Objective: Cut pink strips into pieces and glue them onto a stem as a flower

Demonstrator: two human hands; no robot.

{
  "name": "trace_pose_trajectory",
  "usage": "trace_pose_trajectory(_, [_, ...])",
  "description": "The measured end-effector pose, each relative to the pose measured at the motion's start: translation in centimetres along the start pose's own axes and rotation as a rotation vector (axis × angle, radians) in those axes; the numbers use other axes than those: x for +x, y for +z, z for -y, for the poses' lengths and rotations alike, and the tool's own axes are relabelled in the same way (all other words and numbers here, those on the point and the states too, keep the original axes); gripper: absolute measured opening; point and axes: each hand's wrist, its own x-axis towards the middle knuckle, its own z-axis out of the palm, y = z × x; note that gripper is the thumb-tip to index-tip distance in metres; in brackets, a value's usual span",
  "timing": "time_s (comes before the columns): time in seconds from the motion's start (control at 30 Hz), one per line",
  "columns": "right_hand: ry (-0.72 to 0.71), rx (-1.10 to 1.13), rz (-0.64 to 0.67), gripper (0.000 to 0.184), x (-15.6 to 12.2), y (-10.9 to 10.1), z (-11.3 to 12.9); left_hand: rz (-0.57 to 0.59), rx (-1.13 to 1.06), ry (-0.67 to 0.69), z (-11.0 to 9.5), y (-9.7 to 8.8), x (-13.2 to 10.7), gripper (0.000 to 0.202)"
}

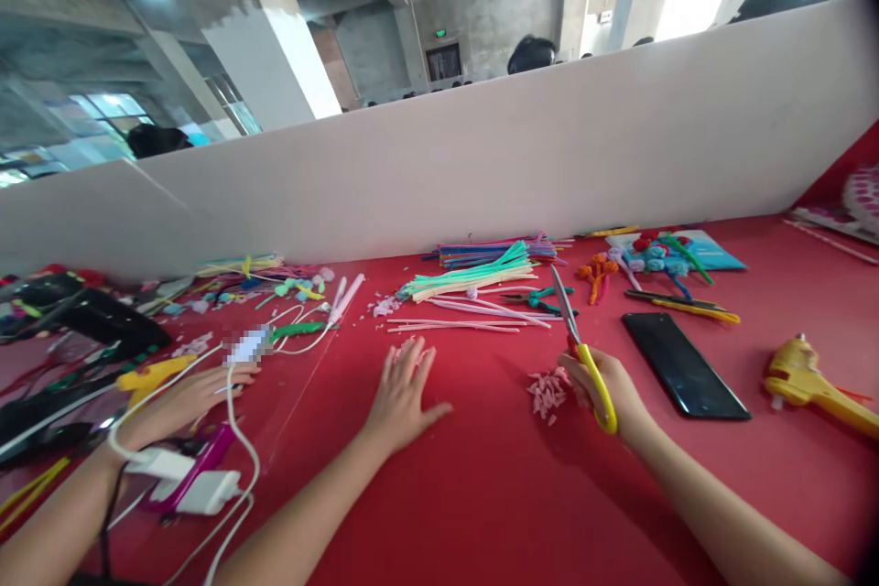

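Note:
My left hand (404, 398) lies palm down on the red table (467, 494), fingers spread. Some small pink clippings (412, 352) show at its fingertips. My right hand (614, 389) is closed on a pair of scissors (596, 389) with yellow handles, its blades pointing up and away from me. Just left of that hand sits a loose pile of cut pink pieces (548, 394). Beyond both hands lie pink pipe cleaners (460, 325) and a bundle of mint green pipe cleaners (473, 275).
A black phone (683, 366) and a yellow glue gun (810, 375) lie on the right. Pliers (539, 298) rest behind. On the left are another person's hand (199, 392), white cables and a power strip (199, 476). A pale partition (439, 169) closes off the back.

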Motion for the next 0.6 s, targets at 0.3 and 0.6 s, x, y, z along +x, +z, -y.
trace_pose_trajectory(0.3, [-0.13, -0.422, -0.05, 0.022, 0.7, -1.7, 0.8, -0.163, -0.029, -0.123, 2.0, -0.2, 3.8, 0.069])
trace_pose_trajectory(0.6, [-0.361, -0.969, 0.046, 0.019, -2.0, -2.8, 4.9, -0.304, 0.045, -0.281, 4.5, 1.2, 4.0, 0.054])
